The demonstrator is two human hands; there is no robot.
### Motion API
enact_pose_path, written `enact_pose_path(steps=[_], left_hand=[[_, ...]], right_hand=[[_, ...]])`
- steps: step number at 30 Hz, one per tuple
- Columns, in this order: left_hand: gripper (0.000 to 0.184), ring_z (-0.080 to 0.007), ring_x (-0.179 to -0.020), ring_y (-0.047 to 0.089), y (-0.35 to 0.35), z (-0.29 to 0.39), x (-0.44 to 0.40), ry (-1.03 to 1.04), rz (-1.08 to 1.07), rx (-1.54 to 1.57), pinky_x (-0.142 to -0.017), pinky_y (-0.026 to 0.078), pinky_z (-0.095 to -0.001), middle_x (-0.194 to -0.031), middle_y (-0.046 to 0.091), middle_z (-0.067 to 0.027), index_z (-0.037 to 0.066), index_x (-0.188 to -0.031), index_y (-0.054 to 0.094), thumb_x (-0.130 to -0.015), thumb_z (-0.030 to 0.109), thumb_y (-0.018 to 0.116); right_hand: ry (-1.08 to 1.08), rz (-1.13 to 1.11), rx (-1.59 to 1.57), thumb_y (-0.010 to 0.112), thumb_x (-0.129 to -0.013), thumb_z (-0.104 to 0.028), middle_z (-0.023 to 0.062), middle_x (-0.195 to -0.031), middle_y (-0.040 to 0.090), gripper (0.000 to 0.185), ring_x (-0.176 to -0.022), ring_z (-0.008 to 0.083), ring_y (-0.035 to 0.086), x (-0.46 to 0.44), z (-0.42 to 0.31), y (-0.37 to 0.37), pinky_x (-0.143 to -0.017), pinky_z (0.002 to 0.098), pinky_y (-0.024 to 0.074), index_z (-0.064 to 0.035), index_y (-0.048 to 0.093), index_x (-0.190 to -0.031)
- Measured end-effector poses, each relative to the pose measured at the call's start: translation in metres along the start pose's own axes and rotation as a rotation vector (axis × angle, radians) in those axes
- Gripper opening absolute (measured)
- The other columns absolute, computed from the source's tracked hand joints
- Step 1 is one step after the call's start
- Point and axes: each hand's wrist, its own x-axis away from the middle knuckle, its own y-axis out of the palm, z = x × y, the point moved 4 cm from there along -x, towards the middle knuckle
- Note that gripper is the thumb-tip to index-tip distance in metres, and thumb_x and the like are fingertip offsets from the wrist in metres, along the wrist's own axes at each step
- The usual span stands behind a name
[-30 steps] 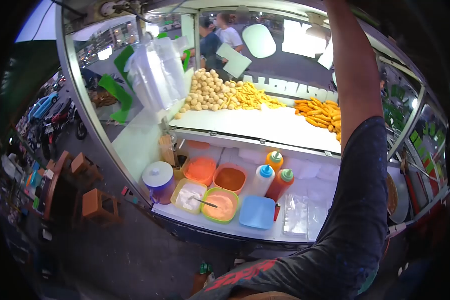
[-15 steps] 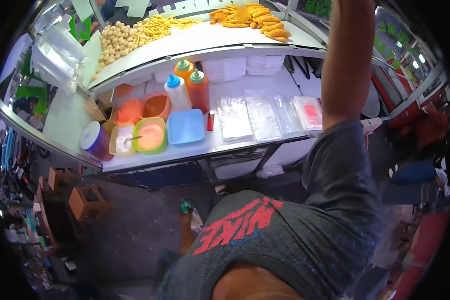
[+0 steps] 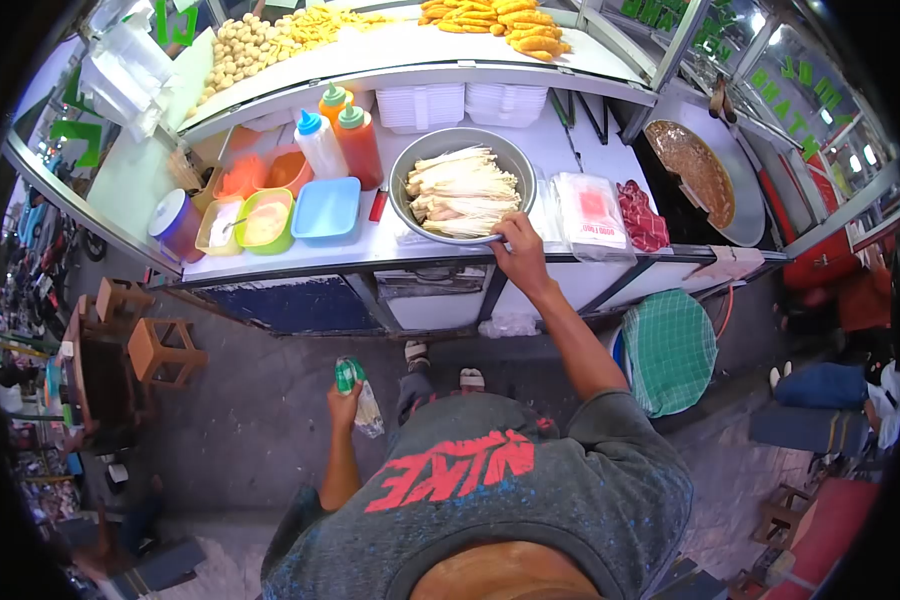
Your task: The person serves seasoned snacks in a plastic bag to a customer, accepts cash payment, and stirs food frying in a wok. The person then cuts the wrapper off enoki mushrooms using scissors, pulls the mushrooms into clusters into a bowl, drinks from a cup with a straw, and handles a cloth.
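A round grey metal bowl [image 3: 403, 205] full of pale, thin-stemmed mushrooms [image 3: 465, 188] rests on the counter of the food stall. My right hand [image 3: 518, 240] grips the front right rim of this bowl. Down at my left side, away from the counter, my left hand [image 3: 344, 402] is closed on a clear packet with a green top [image 3: 348, 374]. Left of the bowl stand a blue tray [image 3: 327, 210], a red sauce bottle [image 3: 360, 150], a white bottle with a blue cap [image 3: 320, 148] and tubs of sauce [image 3: 266, 222].
Plastic bags [image 3: 592, 212] and a red checked cloth [image 3: 643, 217] lie right of the bowl. Farther right is a large pan of brown oil [image 3: 698, 165]. Fried food [image 3: 495, 20] sits on the upper shelf. A covered bucket [image 3: 670, 352] stands below the counter.
My raised right arm has come down, and the bowl of mushrooms now stands on the counter over the clear bags. The view has tilted down, and my left hand with its packet now shows.
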Motion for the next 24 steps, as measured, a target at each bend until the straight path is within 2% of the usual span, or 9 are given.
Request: enact_pose_path(steps=[3,4,7,13,17,20,21,22,24], left_hand=[[0.019,-0.0103,-0.074,0.057,0.008,0.015,-0.001,0.049,-0.014,0.064,-0.068,0.046,-0.0281,-0.085,0.065,-0.0012,0.003,-0.097,0.065,-0.080,0.009,0.071],[0.020,-0.0103,-0.074,0.057,0.012,0.021,0.001,0.067,-0.002,0.070,-0.068,0.046,-0.0280,-0.086,0.065,-0.0012,0.003,-0.098,0.064,-0.080,0.010,0.071],[0.023,-0.0104,-0.076,0.059,0.018,0.047,0.003,0.059,-0.023,0.087,-0.069,0.047,-0.0280,-0.088,0.065,-0.0019,0.004,-0.102,0.063,-0.082,0.013,0.070],[0.023,-0.0107,-0.077,0.060,0.038,0.099,0.000,0.089,-0.066,0.276,-0.070,0.048,-0.0280,-0.089,0.065,-0.0028,0.004,-0.102,0.063,-0.084,0.017,0.068],[0.025,-0.0100,-0.079,0.059,0.047,0.123,-0.015,0.216,-0.142,0.283,-0.072,0.048,-0.0271,-0.090,0.065,-0.0023,0.003,-0.104,0.062,-0.084,0.018,0.068],[0.028,-0.0087,-0.079,0.059,0.052,0.147,-0.015,0.205,-0.189,0.324,-0.072,0.047,-0.0263,-0.090,0.065,-0.0015,0.003,-0.105,0.062,-0.083,0.019,0.070],[0.029,-0.0085,-0.079,0.058,0.051,0.150,-0.016,0.217,-0.180,0.328,-0.073,0.047,-0.0261,-0.090,0.065,-0.0012,0.003,-0.105,0.062,-0.083,0.019,0.070],[0.029,-0.0083,-0.079,0.058,0.050,0.154,-0.016,0.208,-0.175,0.348,-0.073,0.047,-0.0261,-0.090,0.065,-0.0010,0.003,-0.105,0.062,-0.083,0.019,0.070],[0.029,-0.0078,-0.079,0.058,0.046,0.161,-0.014,0.192,-0.173,0.390,-0.073,0.047,-0.0262,-0.090,0.065,-0.0006,0.003,-0.105,0.063,-0.083,0.019,0.070]], right_hand=[[0.113,-0.041,0.010,0.072,-0.066,0.005,0.0112,-0.091,0.053,0.028,-0.073,0.0255,0.060,0.009,0.011,0.014,-0.063,0.0340,0.0499,-0.0040,0.058,-0.088],[0.075,-0.023,0.063,0.073,-0.066,0.002,0.0101,-0.090,0.054,0.028,-0.072,0.0256,0.060,0.009,0.011,0.013,-0.062,0.0342,0.0499,-0.0043,0.058,-0.088],[0.175,-0.110,0.092,0.073,-0.068,-0.004,0.0093,-0.089,0.054,0.024,-0.078,0.0302,0.060,0.007,0.006,0.010,-0.063,0.0391,0.0486,-0.0070,0.058,-0.086],[0.056,0.014,0.137,0.072,-0.068,-0.005,0.0078,-0.085,0.056,0.021,-0.076,0.0288,0.060,0.011,0.004,0.015,-0.061,0.0380,0.0485,-0.0080,0.058,-0.084],[0.136,0.044,0.217,0.072,-0.068,-0.007,0.0065,-0.088,0.057,0.021,-0.076,0.0285,0.061,0.015,0.005,0.022,-0.061,0.0379,0.0487,-0.0099,0.060,-0.085],[0.194,-0.011,0.311,0.072,-0.070,-0.011,0.0060,-0.090,0.058,0.020,-0.078,0.0289,0.062,0.008,-0.007,0.031,-0.063,0.0390,0.0492,-0.0113,0.061,-0.087],[0.255,-0.071,0.301,0.071,-0.072,-0.014,0.0058,-0.093,0.059,0.021,-0.079,0.0293,0.062,0.007,-0.006,0.034,-0.064,0.0403,0.0493,-0.0116,0.061,-0.091],[0.304,-0.162,0.333,0.072,-0.074,-0.017,0.0076,-0.100,0.059,0.031,-0.084,0.0316,0.062,0.002,-0.017,0.029,-0.066,0.0420,0.0497,-0.0129,0.060,-0.101],[0.228,-0.155,0.393,0.073,-0.074,-0.023,0.0127,-0.111,0.056,0.049,-0.091,0.0360,0.060,-0.011,-0.046,0.018,-0.071,0.0450,0.0499,-0.0109,0.053,-0.117]])
